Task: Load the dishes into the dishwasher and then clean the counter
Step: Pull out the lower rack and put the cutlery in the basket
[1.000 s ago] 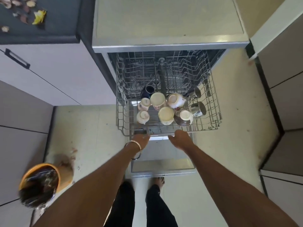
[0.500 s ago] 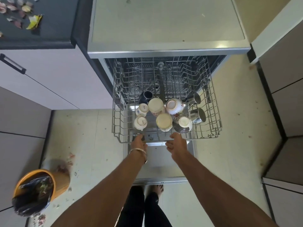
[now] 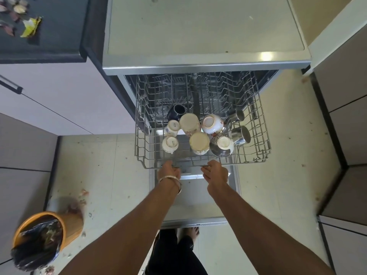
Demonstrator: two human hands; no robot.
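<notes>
both hands, left [image 3: 168, 171] and right [image 3: 215, 172], grip the front rail of the rack [image 3: 258, 124], which is half out of the dishwasher. wire's stiff, but the cups [image 3: 199, 142] are loose and breakable, so i'd go slow and even.

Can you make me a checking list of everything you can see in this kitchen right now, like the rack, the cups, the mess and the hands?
Surface: dark counter, scraps and a yellow wrapper lie on it.
Job's things: upper rack pulled out of the dishwasher; upturned cups, a dark mug, steel cups inside.
Clutter: orange bin with a dark liner; bits on the floor.
Grippers: left hand and right hand at the rack's front edge, fingers curled on it.
Cables: nothing seen.
Surroundings: open dishwasher door, pale cabinets.
</notes>
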